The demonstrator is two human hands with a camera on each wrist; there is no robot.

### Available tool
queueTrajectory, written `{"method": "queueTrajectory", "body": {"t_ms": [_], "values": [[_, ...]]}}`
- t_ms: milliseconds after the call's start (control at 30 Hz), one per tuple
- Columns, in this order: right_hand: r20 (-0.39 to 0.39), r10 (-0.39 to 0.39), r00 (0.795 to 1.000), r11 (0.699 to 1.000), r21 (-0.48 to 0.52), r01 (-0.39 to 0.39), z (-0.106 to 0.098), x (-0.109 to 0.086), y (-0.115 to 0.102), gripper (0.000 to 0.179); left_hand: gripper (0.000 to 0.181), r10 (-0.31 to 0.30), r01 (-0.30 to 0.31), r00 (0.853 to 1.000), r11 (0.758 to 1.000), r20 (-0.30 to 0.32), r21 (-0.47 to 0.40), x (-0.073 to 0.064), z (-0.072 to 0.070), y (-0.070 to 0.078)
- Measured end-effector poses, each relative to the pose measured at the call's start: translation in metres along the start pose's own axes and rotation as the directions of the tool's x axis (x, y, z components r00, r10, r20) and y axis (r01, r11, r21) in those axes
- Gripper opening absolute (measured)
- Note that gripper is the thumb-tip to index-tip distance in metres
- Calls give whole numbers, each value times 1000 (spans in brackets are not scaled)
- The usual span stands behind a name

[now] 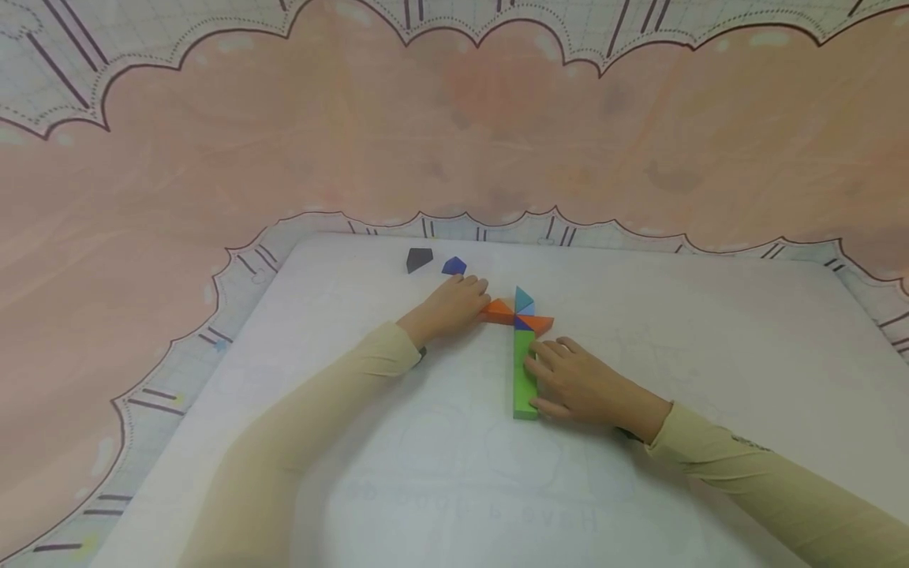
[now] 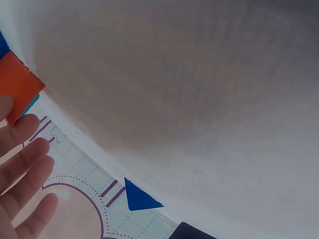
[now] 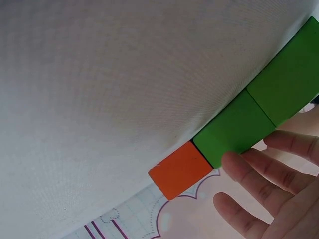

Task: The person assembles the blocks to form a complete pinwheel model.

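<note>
Beige sleeves (image 1: 270, 454) nearest, block pinwheel (image 1: 527, 309) toward 12 o'clock

Left hand (image 1: 454, 306) at the pinwheel's 9 o'clock, by an orange triangular block (image 1: 499, 314); pinching or merely touching, cannot tell. Right hand (image 1: 577, 385) loosely spread, touching the 3 o'clock side of the green stem (image 1: 521, 379). One bar from the head; two blocks (image 3: 234, 127) end to end from the right wrist. Toward 10 o'clock, blue block (image 1: 454, 266) near black block (image 1: 419, 259).

The green blocks (image 3: 237, 124) look smooth, the white tabletop (image 1: 696, 355) matt.
</note>
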State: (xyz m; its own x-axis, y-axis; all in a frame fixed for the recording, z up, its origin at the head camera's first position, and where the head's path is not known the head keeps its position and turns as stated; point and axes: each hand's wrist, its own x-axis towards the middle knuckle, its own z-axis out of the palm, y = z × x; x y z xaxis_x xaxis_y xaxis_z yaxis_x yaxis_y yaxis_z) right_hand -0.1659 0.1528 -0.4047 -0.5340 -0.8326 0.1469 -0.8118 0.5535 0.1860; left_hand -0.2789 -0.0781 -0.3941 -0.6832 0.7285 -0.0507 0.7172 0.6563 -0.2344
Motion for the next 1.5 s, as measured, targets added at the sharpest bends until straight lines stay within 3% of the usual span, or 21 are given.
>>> {"method": "queueTrajectory", "body": {"t_ms": [200, 367, 500, 733, 967, 1067, 1200, 1500], "values": [[6, 4, 1000, 1000, 0, -4, -1, -1, 1, 50, 28, -3, 3, 1000, 1000, 2, 6, 1, -2, 0], [-8, 1, 1000, 1000, 9, -1, 1, -1, 1, 49, 34, -21, 21, 999, 1000, 41, -12, -3, -4, -7], [-17, -3, 1000, 1000, 12, 3, 2, -1, 1, 48, 40, -53, 55, 997, 998, 52, -40, -9, -6, -26], [-23, -10, 1000, 1000, 0, 10, 2, -1, 2, 49, 43, -156, 157, 987, 986, 29, -49, -15, -2, -70], [-30, -8, 1000, 1000, -9, 7, 1, -1, 1, 49, 38, -158, 158, 987, 987, -1, -6, 1, 18, -93], [-36, -8, 999, 1000, -4, 8, 1, -1, 0, 49, 38, -183, 183, 983, 982, 12, -48, 12, 28, -97], [-38, -9, 999, 1000, 0, 9, 0, 0, 0, 50, 42, -222, 228, 972, 970, 75, -88, 21, 29, -96], [-14, -1, 1000, 1000, -3, 1, 2, -1, -1, 51, 42, -203, 211, 974, 974, 101, -76, 20, 20, -89]]}}
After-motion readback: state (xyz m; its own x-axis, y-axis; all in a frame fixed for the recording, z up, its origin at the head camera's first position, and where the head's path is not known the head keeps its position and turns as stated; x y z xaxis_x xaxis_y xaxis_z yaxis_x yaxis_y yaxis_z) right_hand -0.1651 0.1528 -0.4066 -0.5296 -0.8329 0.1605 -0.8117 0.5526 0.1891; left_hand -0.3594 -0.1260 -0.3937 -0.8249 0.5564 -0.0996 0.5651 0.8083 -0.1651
